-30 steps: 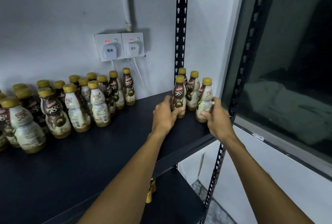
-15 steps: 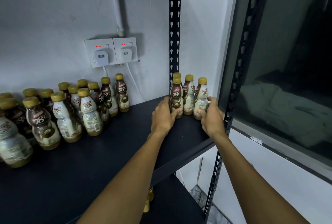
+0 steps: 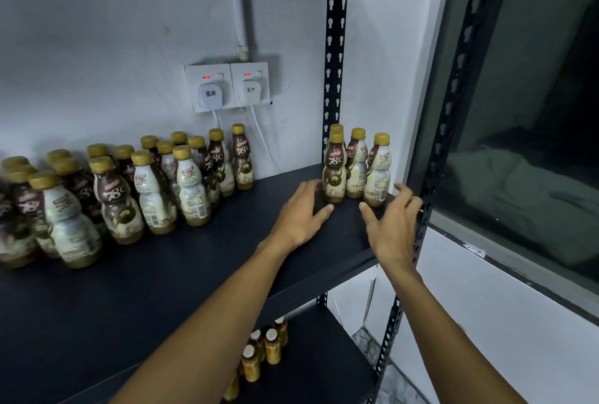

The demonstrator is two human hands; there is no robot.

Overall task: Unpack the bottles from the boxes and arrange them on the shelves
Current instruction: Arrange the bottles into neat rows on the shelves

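Right of centre in the frame, a cluster of four bottles (image 3: 356, 170) stood upright at the far right end of the black shelf (image 3: 194, 290), close to the perforated upright post (image 3: 334, 63). Each had a gold cap and a brown-and-cream label. The left hand (image 3: 299, 214) lay low over the shelf just left of the cluster, palm down, fingers relaxed and spread, holding nothing. Its fingertips were right beside the base of the front-left bottle, and whether they touched it could not be told. The right hand (image 3: 393, 225) hung at the cluster's lower right, fingers loosely curved and wide apart, gripping nothing, near the base of the rightmost bottle. Across the left half of the frame a larger group of bottles (image 3: 155, 186) stood in rows on the same shelf, well apart from the cluster and blurred toward the left edge. Above them, on the white wall, a double socket (image 3: 227, 87) held two white plugs under red lights. At the bottom centre, small capped bottles (image 3: 264, 347) stood on the lower shelf (image 3: 324, 371). A dark window (image 3: 534, 160) filled the right side.
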